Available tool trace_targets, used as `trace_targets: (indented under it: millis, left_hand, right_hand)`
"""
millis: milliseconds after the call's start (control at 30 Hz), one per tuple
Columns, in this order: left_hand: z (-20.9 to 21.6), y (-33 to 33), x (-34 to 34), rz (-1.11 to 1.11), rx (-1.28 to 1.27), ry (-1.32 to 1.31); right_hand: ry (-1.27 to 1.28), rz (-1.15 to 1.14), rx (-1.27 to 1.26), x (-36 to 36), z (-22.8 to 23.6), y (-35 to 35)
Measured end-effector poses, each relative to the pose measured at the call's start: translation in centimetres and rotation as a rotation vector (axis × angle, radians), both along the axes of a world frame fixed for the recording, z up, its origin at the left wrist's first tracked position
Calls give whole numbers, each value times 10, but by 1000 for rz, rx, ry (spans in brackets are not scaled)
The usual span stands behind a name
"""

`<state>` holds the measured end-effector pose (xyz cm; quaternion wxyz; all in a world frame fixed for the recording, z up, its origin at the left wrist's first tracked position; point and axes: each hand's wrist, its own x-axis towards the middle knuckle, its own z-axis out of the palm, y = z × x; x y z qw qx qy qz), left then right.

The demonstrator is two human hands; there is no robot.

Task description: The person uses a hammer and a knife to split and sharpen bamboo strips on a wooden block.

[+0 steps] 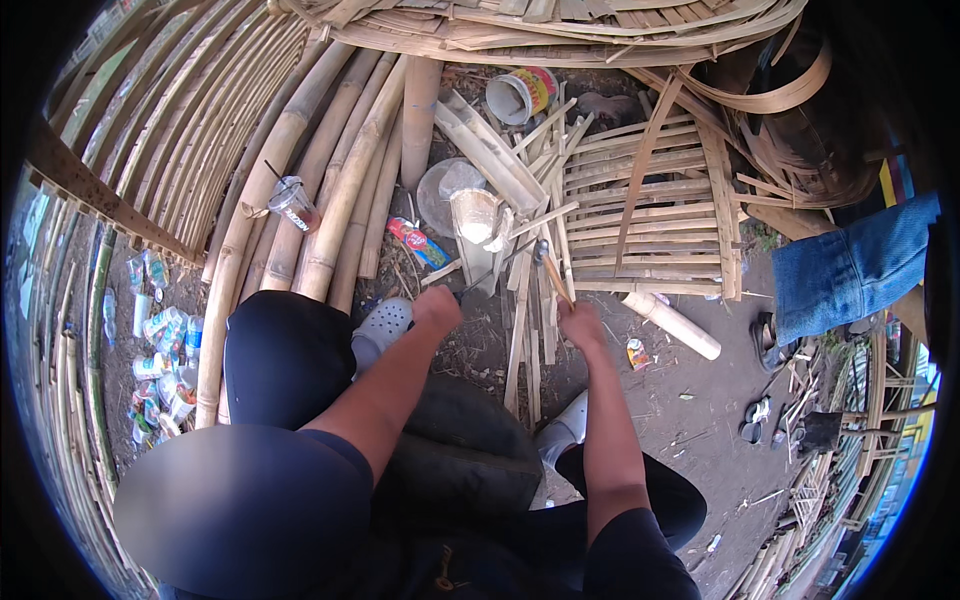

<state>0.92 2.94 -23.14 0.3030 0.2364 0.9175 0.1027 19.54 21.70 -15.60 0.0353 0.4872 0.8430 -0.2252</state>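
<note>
My right hand [582, 326] is closed round the wooden handle of a hammer [541, 251], its metal head pointing up and away from me. To the left, my left hand [437, 310] grips a thin dark tool [470, 289] that slants toward the bamboo; its exact kind is too small to make out. Just beyond both hands lie loose split bamboo strips [523, 330], some running down between my feet. A whitish cylindrical piece [474, 216] stands in front of the tool's tip. Beside the strips lies a slatted bamboo panel [650, 205].
Thick bamboo poles [345, 190] lie at the left with a plastic cup [291, 203] on them. A paint bucket [521, 95] stands beyond the strips. Plastic litter [165, 350] is heaped at far left. Denim cloth [855, 265] hangs at right, above sandals [757, 418].
</note>
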Motion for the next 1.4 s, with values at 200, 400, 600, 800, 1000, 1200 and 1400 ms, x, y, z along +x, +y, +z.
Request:
trace_targets:
  millis: [200,400,600,800,1000,1200,1400]
  left_hand:
    - [-11,3,1,-4,12,-35]
    - [-22,1,-1,23,26,-22]
    - [-16,10,6,-59,-36,-52]
    - [-18,6,7,-35,27,-28]
    - [-33,4,12,50,2,-65]
    - [-21,20,19,21,67,-79]
    - [-35,5,18,-10,-5,-59]
  right_hand:
    - [444,224,309,-36,181,8]
    - [1088,160,352,-51,114,-10]
    - [74,-48,-18,8,-86,-44]
    - [-130,215,-48,-1,75,21]
    - [383,317,278,-40,205,8]
    - [875,81,269,-18,-34,-17]
    - [-61,-55,-169,19,-80,-6]
